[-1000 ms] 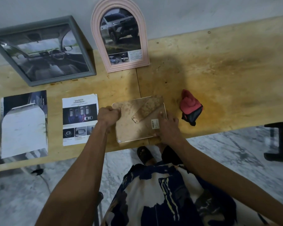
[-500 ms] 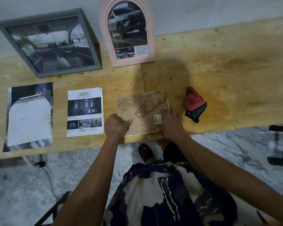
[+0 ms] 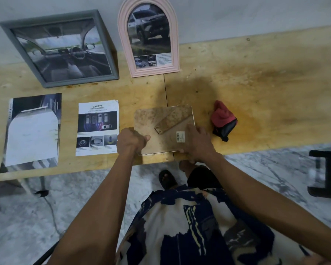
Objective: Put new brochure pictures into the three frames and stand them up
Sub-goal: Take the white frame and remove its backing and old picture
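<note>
- Left hand [image 3: 131, 141]: closed in a fist-like grip on the near-left edge of the third frame [image 3: 163, 129], thumb on top of the backing board.
- Right hand [image 3: 197, 143]: fingers spread and pressed flat on the near-right part of the same frame, beside its barcode sticker [image 3: 180, 136]; it grips the near corner.
- Third frame: lies face-down, close to the near edge of the table [image 3: 256, 88], its folding stand [image 3: 173, 119] flat against the back. Whether a picture is already inside cannot be told.
- Risk: the frame sits near the table edge, so a hard pull on the backing could probably slide it off; a forced board may crease the paper or bend the stand.
- Finished work: the grey frame [image 3: 59, 48] and the pink arched frame [image 3: 148, 35] stand upright against the wall [image 3: 256, 14], each showing a car picture.
- Loose sheets: a safety brochure page [image 3: 97, 128] just left of the hands, a cut-out page [image 3: 33, 131] farther left.
- Surroundings: a red and black cloth [image 3: 223, 119] right of the frame; stained plywood tabletop; marbled floor [image 3: 275, 169]; a dark stool [image 3: 327, 173] at right.
</note>
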Demonstrator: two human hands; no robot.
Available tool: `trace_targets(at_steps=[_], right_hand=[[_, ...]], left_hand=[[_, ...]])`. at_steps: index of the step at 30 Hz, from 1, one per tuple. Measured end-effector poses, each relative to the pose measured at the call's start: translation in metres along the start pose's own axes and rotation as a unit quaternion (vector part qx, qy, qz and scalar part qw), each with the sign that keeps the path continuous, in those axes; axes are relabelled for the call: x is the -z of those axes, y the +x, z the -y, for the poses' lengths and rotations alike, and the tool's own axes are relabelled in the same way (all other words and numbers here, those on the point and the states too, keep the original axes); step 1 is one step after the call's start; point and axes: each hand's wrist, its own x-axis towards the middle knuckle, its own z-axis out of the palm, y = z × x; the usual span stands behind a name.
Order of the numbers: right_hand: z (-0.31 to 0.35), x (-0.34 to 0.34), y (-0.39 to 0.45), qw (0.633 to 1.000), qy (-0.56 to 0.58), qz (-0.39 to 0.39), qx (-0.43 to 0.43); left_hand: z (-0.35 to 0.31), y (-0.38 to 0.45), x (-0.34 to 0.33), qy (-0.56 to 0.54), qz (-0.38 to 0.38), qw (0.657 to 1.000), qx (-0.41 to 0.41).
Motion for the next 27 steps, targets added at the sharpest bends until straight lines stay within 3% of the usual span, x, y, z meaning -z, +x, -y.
trace_targets(at_steps=[8,15,22,27], right_hand=[[-0.008,-0.003,0.000,0.995,0.088,-0.041,-0.021],[-0.012,-0.006,0.003,0.997,0.054,-0.049,-0.014],[-0.009,-0.002,0.005,0.999,0.023,0.013,-0.041],[-0.005,0.004,0.002,0.999,0.007,0.018,-0.033]], left_hand=[[0.009,0.000,0.005,-0.048,-0.017,0.998,0.036],[0.020,0.004,-0.002,-0.161,-0.005,0.985,0.063],[0.019,-0.008,0.012,-0.250,-0.003,0.968,0.021],[0.030,-0.008,0.025,-0.351,0.025,0.936,0.002]])
